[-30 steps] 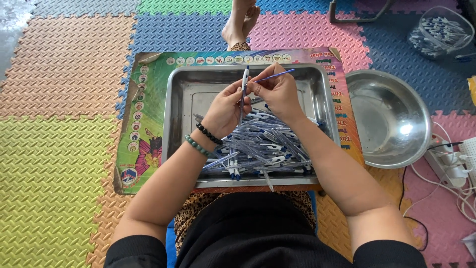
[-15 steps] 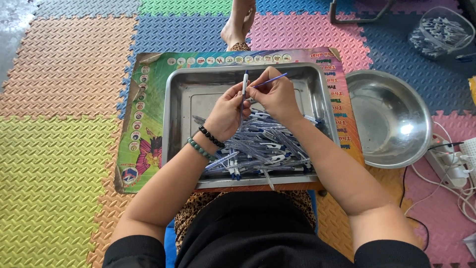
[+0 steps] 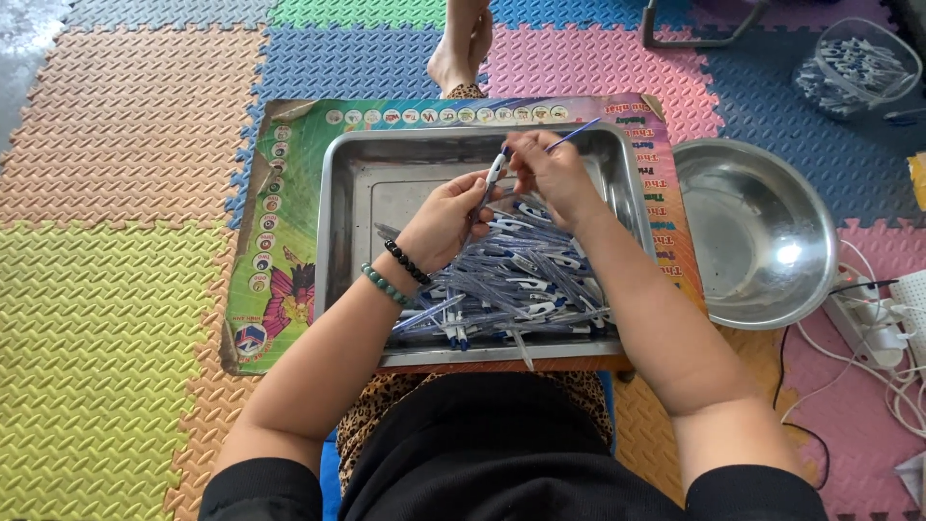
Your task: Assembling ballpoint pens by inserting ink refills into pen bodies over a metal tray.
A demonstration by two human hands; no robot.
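Observation:
A rectangular steel tray (image 3: 352, 193) rests on a colourful board and holds a heap of several clear-and-blue pens (image 3: 511, 285). Above the heap, my left hand (image 3: 446, 220) holds one pen body (image 3: 496, 172) upright by its white end. My right hand (image 3: 552, 172) pinches a thin blue refill (image 3: 573, 135) that slants up to the right, its lower end at the pen body. Bead bracelets ring my left wrist.
A round steel bowl (image 3: 757, 232) sits right of the tray. A clear container of pens (image 3: 854, 63) stands at the far right. A power strip and white cables (image 3: 887, 318) lie at the right edge. Another person's bare foot (image 3: 461, 48) rests beyond the board.
The refill in my right hand has shifted a little toward the pen body held by my left hand. Both hands stay above the tray.

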